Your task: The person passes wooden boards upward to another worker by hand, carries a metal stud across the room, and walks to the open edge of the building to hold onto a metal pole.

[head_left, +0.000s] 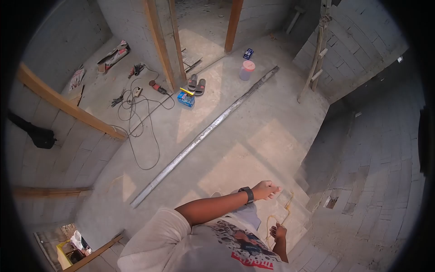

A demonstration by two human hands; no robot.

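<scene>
My left hand (266,190), with a dark watch (247,194) on its wrist, reaches out in front of my body with its fingers curled closed. What they hold, if anything, is too small to make out. Lower and to the right, my right hand (278,231) is closed on a thin yellow cord (287,209). One part of the cord rises toward the floor area right of my left hand, and a loop of it hangs left of my right hand.
A long metal channel (204,134) lies diagonally across the floor. Beyond it are a lidded tub (247,71), a blue pack (186,99), sandals (200,87) and a grinder (157,87) with looped cable. A wooden ladder (316,68) leans at the right wall.
</scene>
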